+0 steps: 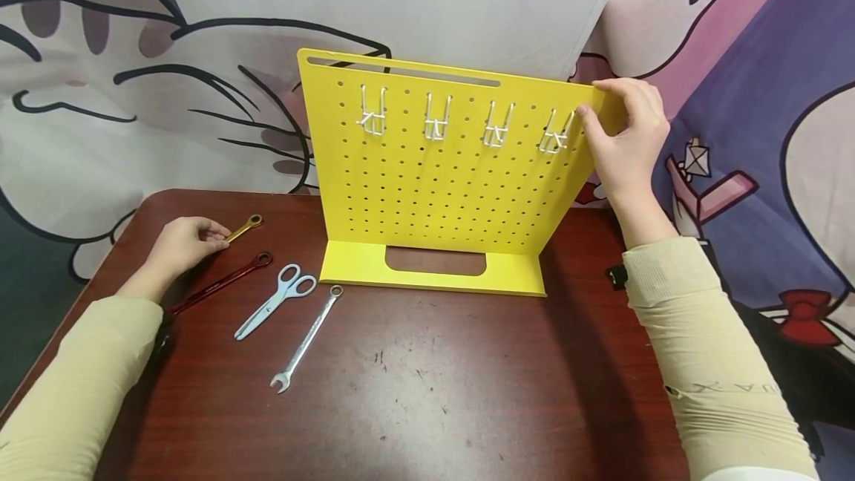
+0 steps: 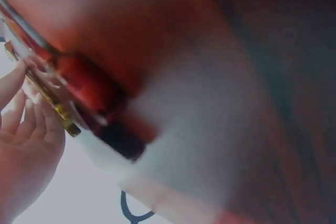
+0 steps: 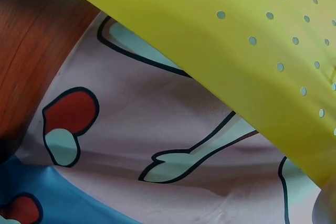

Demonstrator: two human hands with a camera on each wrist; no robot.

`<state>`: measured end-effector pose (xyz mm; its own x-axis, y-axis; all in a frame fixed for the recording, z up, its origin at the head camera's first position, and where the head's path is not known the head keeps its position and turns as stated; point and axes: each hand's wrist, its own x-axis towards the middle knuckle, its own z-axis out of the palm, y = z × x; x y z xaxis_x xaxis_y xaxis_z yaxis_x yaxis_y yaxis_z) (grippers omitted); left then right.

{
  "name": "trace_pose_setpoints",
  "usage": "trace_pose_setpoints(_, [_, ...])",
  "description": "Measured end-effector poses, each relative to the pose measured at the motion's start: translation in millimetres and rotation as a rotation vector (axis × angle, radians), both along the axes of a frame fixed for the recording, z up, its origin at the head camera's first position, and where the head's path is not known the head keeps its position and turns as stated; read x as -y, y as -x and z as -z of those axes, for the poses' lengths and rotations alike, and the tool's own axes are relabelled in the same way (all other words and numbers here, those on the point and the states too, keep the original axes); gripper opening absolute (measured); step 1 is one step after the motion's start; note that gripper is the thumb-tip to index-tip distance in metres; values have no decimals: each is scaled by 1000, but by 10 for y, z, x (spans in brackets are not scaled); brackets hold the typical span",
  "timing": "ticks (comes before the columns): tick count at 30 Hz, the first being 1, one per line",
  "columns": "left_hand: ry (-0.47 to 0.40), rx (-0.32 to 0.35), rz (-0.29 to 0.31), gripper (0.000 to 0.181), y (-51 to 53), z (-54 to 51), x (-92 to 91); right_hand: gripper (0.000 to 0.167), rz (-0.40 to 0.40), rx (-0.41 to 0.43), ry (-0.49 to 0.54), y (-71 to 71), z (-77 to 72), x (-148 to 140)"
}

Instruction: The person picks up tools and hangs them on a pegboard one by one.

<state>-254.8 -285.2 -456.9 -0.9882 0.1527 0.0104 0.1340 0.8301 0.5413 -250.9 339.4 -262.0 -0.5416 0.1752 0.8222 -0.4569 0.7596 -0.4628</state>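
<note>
My left hand (image 1: 182, 247) pinches a gold combination wrench (image 1: 246, 227) at the left of the table; its ring end points away toward the back right. In the left wrist view the gold wrench (image 2: 50, 95) lies between thumb and fingers. At the upper right corner of a yellow pegboard (image 1: 427, 184), my right hand (image 1: 631, 128) grips the edge, thumb on the front face. The pegboard stands upright on its base, with several white wire hooks (image 1: 437, 117) in a row near the top. Only a sliver of the right hand (image 3: 326, 205) shows in the right wrist view.
A red wrench (image 1: 220, 284) lies beside the left forearm, partly hidden by the sleeve. Light blue scissors (image 1: 274, 303) and a silver combination wrench (image 1: 307, 340) lie in front of the pegboard's left side. Cartoon-printed cloth (image 1: 220, 110) hangs behind the brown table (image 1: 427, 407).
</note>
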Motion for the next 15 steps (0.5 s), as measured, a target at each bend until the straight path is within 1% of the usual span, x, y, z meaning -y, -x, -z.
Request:
trace_pose_setpoints(5, [0, 26, 4, 22, 24, -18, -4, 29, 15, 12, 23, -5, -5, 26])
trace_pose_setpoints(11, [12, 72, 6, 24, 10, -70, -13, 29, 20, 18, 28, -17, -10, 58])
trace_pose_setpoints(15, [23, 79, 7, 24, -9, -101, -26, 29, 18, 20, 20, -21, -25, 61])
